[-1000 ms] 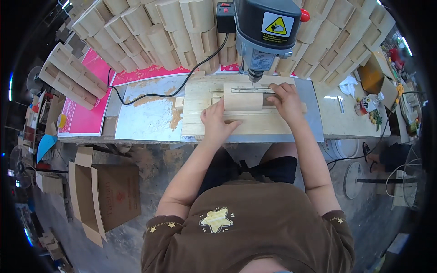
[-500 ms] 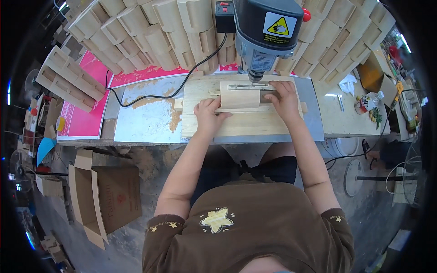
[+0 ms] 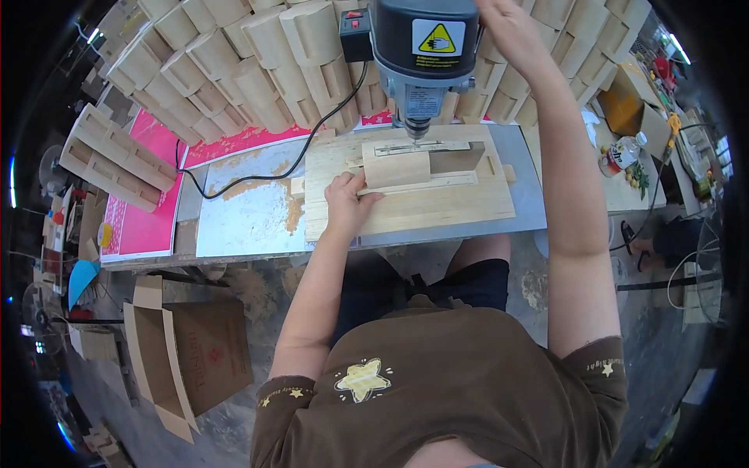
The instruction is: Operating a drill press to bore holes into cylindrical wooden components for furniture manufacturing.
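A pale, curved wooden piece (image 3: 398, 168) lies in a slotted wooden jig (image 3: 460, 178) on a flat board (image 3: 437, 209), under the chuck (image 3: 417, 129) of a bench drill press (image 3: 425, 47). At the piece's left end, my left hand (image 3: 349, 201) grips it, with the thumb stretched along its near edge. My right hand (image 3: 513, 35) is raised at the right side of the drill head, closed around the handle where the red knob was; the hand now covers the knob. A metal strip (image 3: 417, 147) runs along the far side of the piece.
Stacks of similar grooved wooden pieces (image 3: 304, 58) stand behind the drill, with more at the left (image 3: 117, 160). A black cable (image 3: 300, 156) curves over the table. Right of the board are a plastic bottle (image 3: 622, 154) and an orange-handled tool (image 3: 673, 125). An open carton (image 3: 207, 347) sits on the floor.
My right hand has left the right end of the jig and risen to the drill press handle. My left hand stays on the wooden piece. The whole view has shifted slightly.
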{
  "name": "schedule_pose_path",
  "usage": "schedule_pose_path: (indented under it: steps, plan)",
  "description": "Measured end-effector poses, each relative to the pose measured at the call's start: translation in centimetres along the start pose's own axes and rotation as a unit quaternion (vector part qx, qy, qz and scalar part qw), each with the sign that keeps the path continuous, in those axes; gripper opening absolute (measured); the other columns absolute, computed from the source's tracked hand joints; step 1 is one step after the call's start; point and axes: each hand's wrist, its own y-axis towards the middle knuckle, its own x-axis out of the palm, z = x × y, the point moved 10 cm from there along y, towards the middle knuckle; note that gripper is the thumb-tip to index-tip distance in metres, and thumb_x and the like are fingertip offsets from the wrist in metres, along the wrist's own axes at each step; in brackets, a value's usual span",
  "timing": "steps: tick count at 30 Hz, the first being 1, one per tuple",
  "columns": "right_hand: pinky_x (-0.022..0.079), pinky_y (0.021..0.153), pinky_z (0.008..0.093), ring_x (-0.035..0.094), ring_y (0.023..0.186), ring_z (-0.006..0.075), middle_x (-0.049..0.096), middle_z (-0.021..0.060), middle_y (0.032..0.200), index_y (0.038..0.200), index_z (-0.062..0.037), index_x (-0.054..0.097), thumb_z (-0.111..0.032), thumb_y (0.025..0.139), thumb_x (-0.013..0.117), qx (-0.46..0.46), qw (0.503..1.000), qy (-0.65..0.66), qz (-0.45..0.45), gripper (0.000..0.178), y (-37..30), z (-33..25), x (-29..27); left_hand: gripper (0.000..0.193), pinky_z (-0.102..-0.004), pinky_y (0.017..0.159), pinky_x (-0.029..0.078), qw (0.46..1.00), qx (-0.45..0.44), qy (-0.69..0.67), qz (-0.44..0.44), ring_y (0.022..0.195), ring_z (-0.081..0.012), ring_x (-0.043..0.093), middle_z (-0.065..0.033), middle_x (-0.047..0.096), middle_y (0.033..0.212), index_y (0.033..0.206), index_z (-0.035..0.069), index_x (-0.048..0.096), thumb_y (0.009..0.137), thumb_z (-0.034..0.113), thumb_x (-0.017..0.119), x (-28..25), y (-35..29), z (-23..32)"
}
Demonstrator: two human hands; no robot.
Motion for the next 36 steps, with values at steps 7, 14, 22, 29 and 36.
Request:
schedule_pose_path:
  steps: [7,14,22,29,36]
  plan:
    - [0.044,0.065,0.0335,0.057,0.073,0.0314,0.059,0.0159,0.076,0.087,-0.0022,0.057,-0.027,0.092,0.051,0.048,0.942,-0.330,-0.040,0.026,-3.1,-4.1,-1.1,0.052,-0.0379,0.068,0.041,1.000,-0.017,-0.011,-0.022,0.074,-0.0228,0.056,-0.0042,0.056,0.075,0.107,0.008,0.064,0.059,0.020,0.080,0.2,0.4,0.3]
    - [0.045,0.059,0.0382,0.059,0.067,0.0340,0.060,0.0162,0.072,0.085,-0.0033,0.062,-0.020,0.091,0.052,0.041,0.987,-0.154,0.028,0.021,-12.1,-6.2,-1.8,0.037,-0.0395,0.061,0.045,0.999,0.032,0.012,0.037,0.068,-0.0300,0.055,-0.0100,0.054,0.071,0.089,0.007,0.067,0.056,0.017,0.080,-2.1,0.3,1.2]
    - [0.044,0.063,0.0302,0.054,0.065,0.0199,0.058,0.0111,0.074,0.106,0.0043,0.062,-0.006,0.091,0.049,0.028,0.997,-0.029,0.058,0.022,-17.5,-2.3,-0.4,0.051,-0.0409,0.071,0.040,0.999,0.004,0.040,0.012,0.082,-0.0261,0.056,-0.0040,0.056,0.078,0.106,0.012,0.064,0.058,0.024,0.078,-0.6,-0.3,0.6]
    - [0.040,0.061,0.0295,0.051,0.067,0.0209,0.056,0.0106,0.076,0.103,0.0044,0.061,-0.002,0.090,0.048,-0.019,0.998,0.012,0.060,0.020,-20.0,0.0,2.7,0.047,-0.0402,0.064,0.046,0.997,0.042,0.034,0.054,0.072,-0.0284,0.057,-0.0067,0.056,0.073,0.098,0.010,0.064,0.055,0.018,0.080,-2.1,-0.6,1.5]
    - [0.040,0.055,0.0319,0.049,0.057,0.0245,0.052,0.0135,0.068,0.087,-0.0003,0.062,-0.006,0.088,0.053,-0.056,0.996,-0.059,0.040,0.011,-14.7,-4.0,-2.1,0.038,-0.0419,0.065,0.039,0.995,0.048,0.074,0.055,0.073,-0.0283,0.055,-0.0055,0.055,0.072,0.091,0.012,0.066,0.057,0.024,0.079,-0.1,0.1,1.6]
